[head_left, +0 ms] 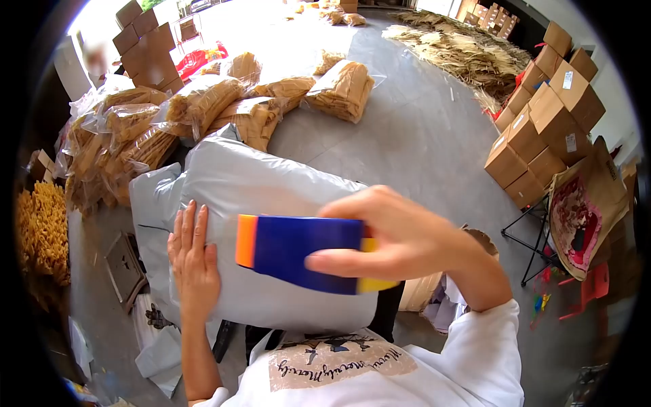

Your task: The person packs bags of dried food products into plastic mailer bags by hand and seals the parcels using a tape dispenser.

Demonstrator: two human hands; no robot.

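A large stuffed grey plastic mailing bag (291, 197) lies in front of my body. My left hand (193, 254) rests flat on the left part of the bag, its fingers stretched out. Above the bag's middle, my right hand (386, 237) grips a dark blue block-shaped tool (298, 247) with an orange front end and a yellow part near the palm. Its exact kind is not clear. Thumb and fingers close around it from both sides. Whether the tool touches the bag cannot be made out.
Clear bags of brown paper-like bundles (203, 102) are heaped beyond the grey bag. Cardboard boxes (536, 136) stand stacked at the right, near a folding chair (586, 217). Loose brown sheets (454, 51) cover the far floor. A yellow pile (42, 230) lies far left.
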